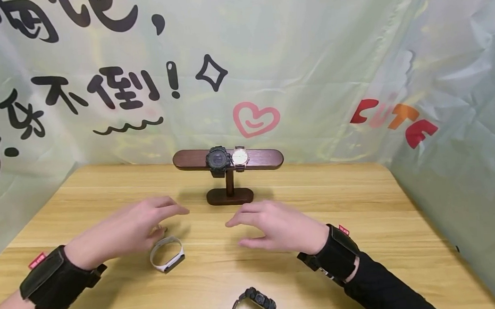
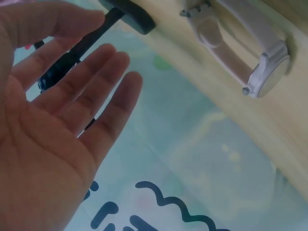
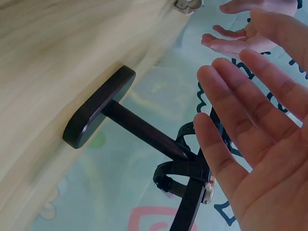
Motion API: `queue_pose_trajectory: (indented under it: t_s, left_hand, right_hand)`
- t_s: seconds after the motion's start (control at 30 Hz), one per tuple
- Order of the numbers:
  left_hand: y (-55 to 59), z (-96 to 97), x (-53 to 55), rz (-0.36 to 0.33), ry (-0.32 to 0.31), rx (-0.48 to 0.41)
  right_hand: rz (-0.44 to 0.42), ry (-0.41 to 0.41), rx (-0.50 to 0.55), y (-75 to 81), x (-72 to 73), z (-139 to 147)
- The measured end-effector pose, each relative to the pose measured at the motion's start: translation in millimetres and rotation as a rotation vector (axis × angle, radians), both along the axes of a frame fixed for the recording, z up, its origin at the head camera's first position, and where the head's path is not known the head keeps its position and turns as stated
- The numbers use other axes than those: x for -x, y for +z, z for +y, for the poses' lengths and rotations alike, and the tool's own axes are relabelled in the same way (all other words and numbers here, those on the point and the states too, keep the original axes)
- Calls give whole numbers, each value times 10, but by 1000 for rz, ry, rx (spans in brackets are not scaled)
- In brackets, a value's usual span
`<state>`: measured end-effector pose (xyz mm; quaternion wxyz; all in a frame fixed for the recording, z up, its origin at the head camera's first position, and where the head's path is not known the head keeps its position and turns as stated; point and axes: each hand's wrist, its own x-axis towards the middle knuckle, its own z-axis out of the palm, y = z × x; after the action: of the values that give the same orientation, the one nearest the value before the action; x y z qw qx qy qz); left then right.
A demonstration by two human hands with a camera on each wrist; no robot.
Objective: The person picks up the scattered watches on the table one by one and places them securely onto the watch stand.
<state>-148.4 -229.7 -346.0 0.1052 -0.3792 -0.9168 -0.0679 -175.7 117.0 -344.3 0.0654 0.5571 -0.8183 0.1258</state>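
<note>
My left hand hovers over the left part of the table, fingers extended and holding nothing. Just beside it lies a white fitness band, its strap in a loop. A round watch with a pale strap rests on the table in the left wrist view; in the head view my left hand mostly hides it. My right hand is held above the table at centre right, empty, with its fingers loosely spread. Behind both hands stands a dark wooden watch stand, bearing a black chunky watch and a rose-gold watch.
Another black watch lies at the near edge of the view, its strap curved. The wooden table is backed by a pale printed cloth with black lettering and a pink heart. The cloth continues along both sides.
</note>
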Motion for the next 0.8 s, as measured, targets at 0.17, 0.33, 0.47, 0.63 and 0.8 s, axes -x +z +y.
queue_pose_trajectory:
  t_s: [0.17,0.33,0.47,0.63,0.8]
  left_hand:
    - [-36,2,-59,-89,-2,31]
    - [-93,-2,-115,-176,-10,54]
    - [-118,-1,-155,-244,20,70]
    - [-152,3,-176,-275,39,80]
    - [-177,-6,-181,-252,30,70]
  right_hand:
    - [12,38,-7,-29,-5,-26]
    - [-3,39,-19,-65,-2,-33]
    - [-22,36,-29,-86,-4,-41]
    - [-28,34,-34,-105,-5,-43]
    - [-29,30,-36,-113,2,-40]
